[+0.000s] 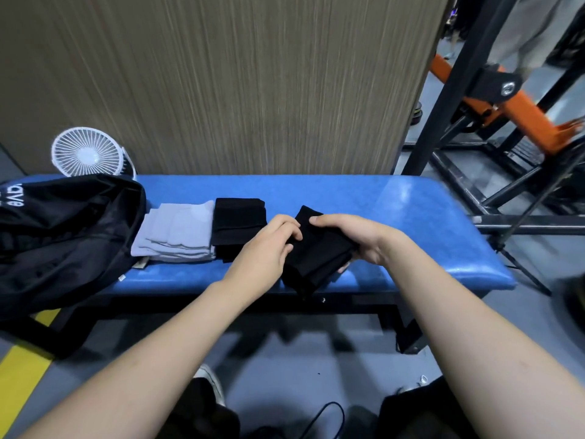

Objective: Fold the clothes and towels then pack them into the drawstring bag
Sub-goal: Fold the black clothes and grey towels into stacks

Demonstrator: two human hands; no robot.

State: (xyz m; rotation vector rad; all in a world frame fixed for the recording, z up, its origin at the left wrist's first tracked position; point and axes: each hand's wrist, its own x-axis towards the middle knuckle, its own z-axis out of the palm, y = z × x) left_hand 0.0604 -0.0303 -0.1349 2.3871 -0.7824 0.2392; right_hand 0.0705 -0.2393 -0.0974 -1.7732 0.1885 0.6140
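A folded black cloth [316,251] is held just above the blue bench [395,210], near its front edge. My right hand [354,239] grips it from the right, thumb on top and fingers underneath. My left hand [269,248] pinches its left edge. To the left, a folded black garment [237,226] lies on the bench beside a folded grey towel [177,232]. The black drawstring bag [60,236] with white lettering slumps over the bench's left end, touching the grey towel.
A white fan [87,153] stands behind the bag against a wood-grain wall panel [237,74]. A black and orange metal gym frame [506,99] rises at the right. My shoes and a dark cable lie on the grey floor below.
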